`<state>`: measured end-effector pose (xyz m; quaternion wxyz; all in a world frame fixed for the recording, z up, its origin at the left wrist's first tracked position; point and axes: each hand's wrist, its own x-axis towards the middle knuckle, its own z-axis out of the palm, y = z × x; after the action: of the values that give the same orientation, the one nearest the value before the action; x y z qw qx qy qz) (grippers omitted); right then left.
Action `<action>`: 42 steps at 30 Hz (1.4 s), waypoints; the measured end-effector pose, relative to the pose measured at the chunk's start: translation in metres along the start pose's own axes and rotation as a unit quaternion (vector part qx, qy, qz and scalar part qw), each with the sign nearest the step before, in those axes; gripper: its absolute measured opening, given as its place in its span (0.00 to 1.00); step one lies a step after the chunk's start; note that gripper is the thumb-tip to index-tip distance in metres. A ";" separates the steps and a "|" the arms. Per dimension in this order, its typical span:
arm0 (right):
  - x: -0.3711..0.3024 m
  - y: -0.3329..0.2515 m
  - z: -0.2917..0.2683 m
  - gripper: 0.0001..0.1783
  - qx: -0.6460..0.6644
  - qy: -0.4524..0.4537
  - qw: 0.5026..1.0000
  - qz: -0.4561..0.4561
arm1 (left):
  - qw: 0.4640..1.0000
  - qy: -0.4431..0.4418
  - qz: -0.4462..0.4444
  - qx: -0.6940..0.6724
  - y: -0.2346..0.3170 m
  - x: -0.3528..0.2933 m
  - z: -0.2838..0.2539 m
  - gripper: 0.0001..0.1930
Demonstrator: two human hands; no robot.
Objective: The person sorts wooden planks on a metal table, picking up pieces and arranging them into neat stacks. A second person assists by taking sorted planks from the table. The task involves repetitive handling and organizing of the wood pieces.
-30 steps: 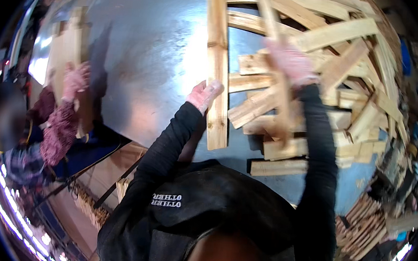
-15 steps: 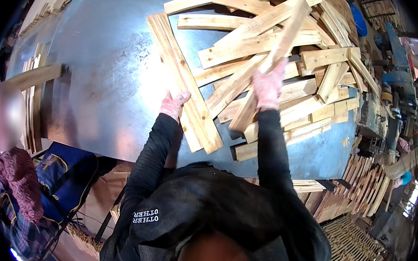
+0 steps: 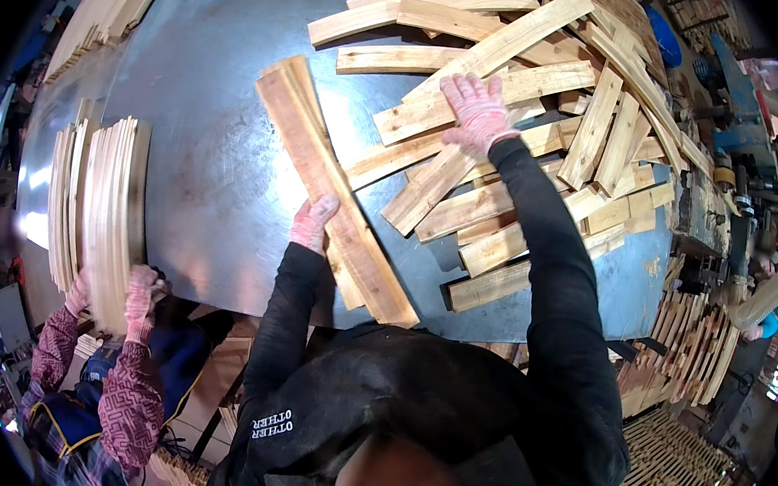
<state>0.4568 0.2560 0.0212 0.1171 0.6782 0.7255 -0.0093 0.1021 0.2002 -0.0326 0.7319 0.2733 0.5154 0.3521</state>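
My left hand (image 3: 313,222), in a pale pink work glove, grips the edge of a small stack of wooden boards (image 3: 357,239), thumb on top. The stack slants across the metal table, and its top board has a darker, reddish face. My right hand (image 3: 477,113), gloved the same way, is spread flat with fingers apart over a loose pile of boards. Under and beside it lie a pale board (image 3: 548,80) and a shorter piece (image 3: 430,190). Nothing is gripped in the right hand.
On the left, a co-worker's gloved hands (image 3: 139,301) hold a bundle of wooden strips (image 3: 117,194) at the table edge. More strips (image 3: 115,2) are stacked at the far left. Machinery (image 3: 732,179) stands beyond the right end of the metal table (image 3: 207,110).
The board in my right hand has been let go, and that hand has moved up over the pile, fingers spread. A reddish board now tops my left stack. The co-worker's hands now hold strips.
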 end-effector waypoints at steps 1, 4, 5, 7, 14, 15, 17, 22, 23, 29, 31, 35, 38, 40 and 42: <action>0.012 0.008 -0.016 0.51 -0.081 -0.005 0.996 -0.046 | 1.000 0.008 0.018 0.010 0.003 0.001 -0.011 0.23; 0.042 -0.004 -0.049 0.50 0.022 -0.080 0.992 -0.098 | 0.999 0.036 0.025 -0.009 0.016 0.009 -0.039 0.22; 0.045 -0.021 -0.064 0.48 0.063 -0.022 0.989 -0.131 | 0.999 0.039 0.032 -0.009 0.018 0.013 -0.042 0.22; 0.055 -0.095 -0.112 0.46 0.216 -0.001 0.972 -0.091 | 0.997 0.065 0.024 0.040 0.018 0.016 -0.057 0.23; 0.064 -0.271 -0.071 0.50 0.341 -0.047 0.939 -0.006 | 0.993 0.061 -0.004 -0.097 -0.020 0.033 -0.071 0.36; 0.058 -0.251 -0.088 0.52 0.397 -0.095 0.911 -0.049 | 0.994 0.054 0.009 -0.093 -0.025 0.033 -0.084 0.34; 0.067 -0.203 -0.050 0.55 0.236 0.090 0.965 0.076 | 0.993 0.069 0.013 -0.100 -0.003 0.021 -0.038 0.26; 0.068 -0.091 -0.014 0.68 0.290 0.057 0.803 0.517 | 0.991 0.081 0.033 0.099 0.006 0.042 -0.005 0.24; 0.070 -0.090 -0.016 0.68 0.348 0.056 0.779 0.518 | 0.979 0.116 0.036 0.162 -0.001 0.054 -0.008 0.25; 0.038 -0.116 -0.013 0.61 0.672 0.274 0.597 0.342 | 0.961 0.159 0.072 0.213 0.023 0.061 -0.031 0.33; -0.001 -0.116 -0.022 0.50 0.853 0.259 0.406 0.201 | 0.955 0.186 0.053 0.227 0.069 0.030 -0.039 0.25; -0.066 -0.089 -0.024 0.35 0.550 -0.096 0.824 0.097 | 0.770 0.293 -0.039 0.566 0.145 -0.008 -0.109 0.37; -0.063 -0.073 -0.066 0.38 0.247 -0.097 0.964 0.006 | 0.694 0.320 -0.091 0.639 0.134 -0.027 -0.152 0.44; -0.031 -0.050 -0.089 0.44 0.134 0.179 0.975 0.016 | 0.690 0.341 0.002 0.638 0.082 -0.020 -0.180 0.46; 0.018 -0.015 -0.072 0.50 0.001 0.114 0.990 0.087 | 0.695 0.352 -0.010 0.627 0.092 -0.014 -0.146 0.47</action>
<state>0.4299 0.2853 0.0856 0.0328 0.7357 0.6721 0.0776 -0.0605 0.2496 -0.0015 0.1593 0.5197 0.8393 0.0104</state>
